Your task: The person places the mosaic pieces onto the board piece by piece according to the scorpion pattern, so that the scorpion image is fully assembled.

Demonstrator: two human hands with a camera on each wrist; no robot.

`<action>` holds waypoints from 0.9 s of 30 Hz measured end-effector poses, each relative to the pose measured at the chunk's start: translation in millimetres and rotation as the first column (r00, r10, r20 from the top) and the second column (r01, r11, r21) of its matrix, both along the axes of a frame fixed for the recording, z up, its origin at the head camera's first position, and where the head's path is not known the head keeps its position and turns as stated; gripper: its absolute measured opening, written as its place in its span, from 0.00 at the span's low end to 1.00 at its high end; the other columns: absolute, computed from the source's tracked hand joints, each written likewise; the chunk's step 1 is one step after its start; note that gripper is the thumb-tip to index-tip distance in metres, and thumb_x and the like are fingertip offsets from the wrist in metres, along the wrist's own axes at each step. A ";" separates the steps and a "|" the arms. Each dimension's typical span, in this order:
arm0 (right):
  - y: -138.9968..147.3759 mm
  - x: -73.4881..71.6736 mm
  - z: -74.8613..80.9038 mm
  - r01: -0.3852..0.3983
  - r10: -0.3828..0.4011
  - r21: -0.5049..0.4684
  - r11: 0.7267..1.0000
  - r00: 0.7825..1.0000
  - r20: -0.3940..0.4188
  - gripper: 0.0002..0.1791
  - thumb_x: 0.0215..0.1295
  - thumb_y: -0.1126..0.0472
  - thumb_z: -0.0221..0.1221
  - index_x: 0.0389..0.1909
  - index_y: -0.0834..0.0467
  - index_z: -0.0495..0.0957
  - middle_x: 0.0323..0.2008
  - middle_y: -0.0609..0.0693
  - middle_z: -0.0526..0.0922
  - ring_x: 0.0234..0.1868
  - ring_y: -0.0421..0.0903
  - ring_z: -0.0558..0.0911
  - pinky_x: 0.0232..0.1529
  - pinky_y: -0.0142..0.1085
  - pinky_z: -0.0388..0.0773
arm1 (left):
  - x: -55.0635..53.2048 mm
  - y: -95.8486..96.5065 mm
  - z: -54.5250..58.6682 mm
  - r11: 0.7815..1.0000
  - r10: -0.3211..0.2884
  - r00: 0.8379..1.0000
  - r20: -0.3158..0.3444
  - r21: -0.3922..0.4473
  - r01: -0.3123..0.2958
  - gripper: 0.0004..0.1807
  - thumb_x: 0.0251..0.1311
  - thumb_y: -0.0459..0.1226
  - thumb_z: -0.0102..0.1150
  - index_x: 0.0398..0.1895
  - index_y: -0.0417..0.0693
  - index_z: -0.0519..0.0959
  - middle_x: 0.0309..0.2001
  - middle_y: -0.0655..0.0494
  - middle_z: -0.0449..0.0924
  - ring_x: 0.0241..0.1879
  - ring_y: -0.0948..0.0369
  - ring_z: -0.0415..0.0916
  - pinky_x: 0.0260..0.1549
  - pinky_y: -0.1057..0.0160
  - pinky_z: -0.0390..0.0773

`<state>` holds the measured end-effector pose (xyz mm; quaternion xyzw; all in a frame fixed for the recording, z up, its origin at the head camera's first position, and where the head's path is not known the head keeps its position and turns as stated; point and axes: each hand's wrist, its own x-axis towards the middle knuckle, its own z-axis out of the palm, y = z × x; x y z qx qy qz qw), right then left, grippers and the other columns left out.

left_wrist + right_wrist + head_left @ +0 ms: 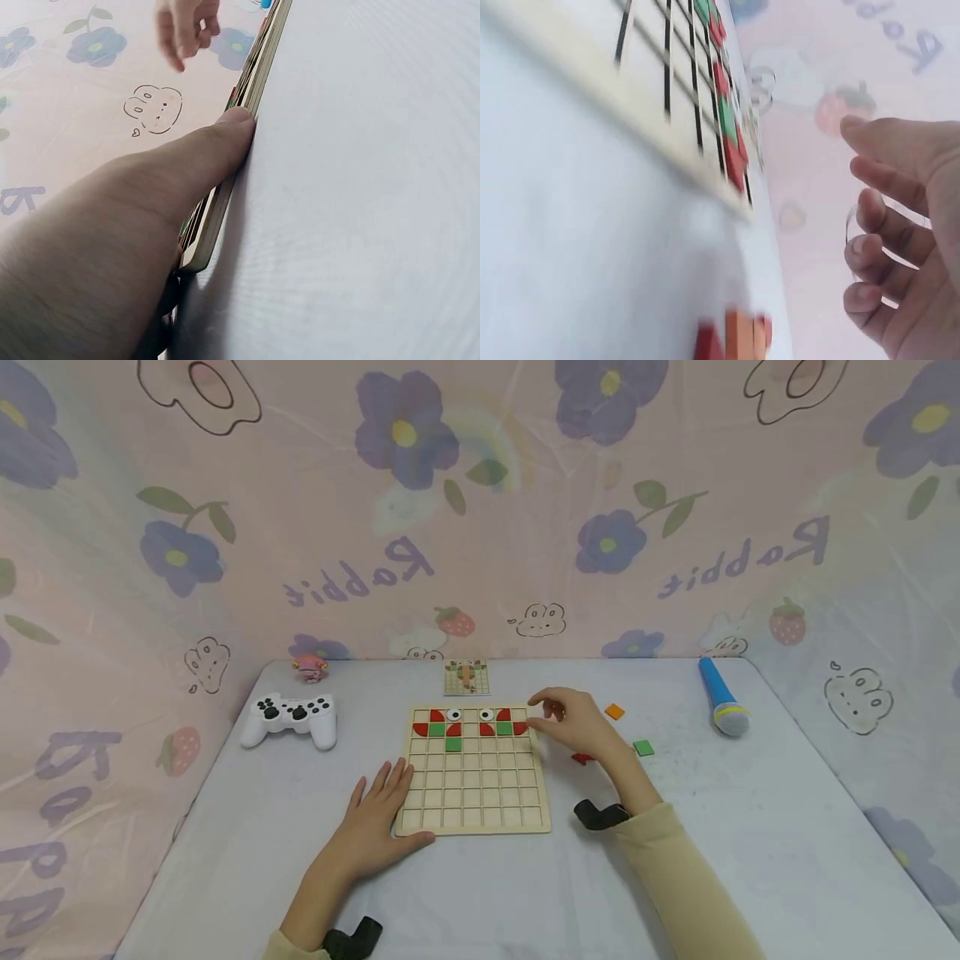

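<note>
tile-laying seems in hand, the left hand [373, 828] spread against the board [472, 779], the right hand [573, 720] loosely curled, empty, probably needing the orange tile [615, 712] beside it next.

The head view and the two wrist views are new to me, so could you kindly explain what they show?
There is no machine, just a person. The wide view is taken from the head, looking forward and down; the others are taken from each wrist. The left hand touches a wooden grid board bearing red and green tiles. The right hand, fingers loosely bent, is by its far right corner, holding nothing that I can see. The white table also bears a game controller, pink figurine, pattern card, loose pieces and blue microphone.
</note>
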<state>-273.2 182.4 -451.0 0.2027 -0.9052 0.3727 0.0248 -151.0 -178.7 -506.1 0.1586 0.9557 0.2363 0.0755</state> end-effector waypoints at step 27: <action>94.4 -1.4 -33.4 0.142 -0.162 0.173 0.975 0.980 0.111 0.16 0.70 0.64 0.65 0.57 0.61 0.86 0.35 0.52 0.82 0.34 0.47 0.75 0.37 0.39 0.74 | -0.5 -0.3 -1.2 1.000 -0.006 1.000 -0.001 -0.001 0.006 0.61 0.61 0.68 0.64 0.85 0.40 0.53 0.85 0.44 0.47 0.86 0.45 0.37 0.80 0.32 0.36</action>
